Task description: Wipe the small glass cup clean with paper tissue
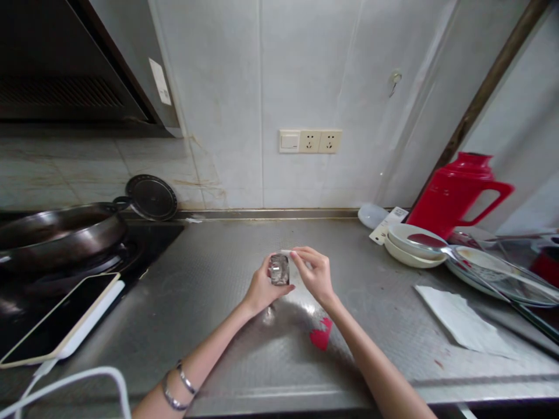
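My left hand (pixel 262 288) is closed around a small rectangular case (pixel 280 269), dark and shiny, which looks partly see-through. At its upper right edge, my right hand (pixel 317 273) pinches a thin white piece (pixel 286 252) between thumb and fingertips. Whether that piece is a stick or a strip is too small to tell. Both hands are above the steel counter (pixel 218 326), close together. A torn bright red scrap (pixel 321 335) lies below my right hand, beside the forearm.
On the left are a pan (pixel 65 233) on the stove, a round black lid-like disc (pixel 151 198) and a phone (pixel 65 317) with a white cable. To the right stand a red thermos (pixel 454 195), stacked bowls (pixel 413 256), utensils on a plate, and a white napkin (pixel 463 320).
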`<action>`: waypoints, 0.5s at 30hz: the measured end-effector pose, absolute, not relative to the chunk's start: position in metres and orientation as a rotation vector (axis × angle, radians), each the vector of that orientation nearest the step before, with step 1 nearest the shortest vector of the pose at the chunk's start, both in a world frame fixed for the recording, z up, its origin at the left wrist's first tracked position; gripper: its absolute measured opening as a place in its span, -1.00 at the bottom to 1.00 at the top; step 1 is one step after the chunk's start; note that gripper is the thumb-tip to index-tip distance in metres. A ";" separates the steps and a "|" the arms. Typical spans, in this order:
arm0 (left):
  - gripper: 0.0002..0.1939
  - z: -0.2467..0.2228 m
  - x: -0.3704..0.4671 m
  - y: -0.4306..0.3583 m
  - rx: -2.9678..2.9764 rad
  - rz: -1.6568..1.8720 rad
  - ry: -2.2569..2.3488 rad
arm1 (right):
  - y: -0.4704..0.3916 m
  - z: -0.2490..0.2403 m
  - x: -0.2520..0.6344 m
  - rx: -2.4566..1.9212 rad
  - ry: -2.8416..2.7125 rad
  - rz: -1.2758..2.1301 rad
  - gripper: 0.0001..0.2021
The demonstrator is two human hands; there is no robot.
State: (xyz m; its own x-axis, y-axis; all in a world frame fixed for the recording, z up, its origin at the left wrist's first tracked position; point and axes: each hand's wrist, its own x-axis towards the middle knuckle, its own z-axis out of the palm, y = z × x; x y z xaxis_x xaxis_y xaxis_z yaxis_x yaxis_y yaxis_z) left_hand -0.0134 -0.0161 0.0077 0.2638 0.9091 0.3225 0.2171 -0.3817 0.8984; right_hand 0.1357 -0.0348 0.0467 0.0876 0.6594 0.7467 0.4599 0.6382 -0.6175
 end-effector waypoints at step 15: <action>-0.37 0.005 -0.013 -0.013 1.702 1.170 1.085 | -0.040 0.045 0.129 -0.848 -1.629 0.209 -0.75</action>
State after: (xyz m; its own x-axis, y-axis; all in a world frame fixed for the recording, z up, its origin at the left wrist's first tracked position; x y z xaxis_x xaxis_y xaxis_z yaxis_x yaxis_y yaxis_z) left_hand -0.0130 -0.0129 0.0048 0.2087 0.9364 0.2820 0.2108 -0.3247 0.9220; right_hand 0.1289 -0.0396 0.0448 -0.0057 0.6239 0.7814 0.4064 0.7154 -0.5683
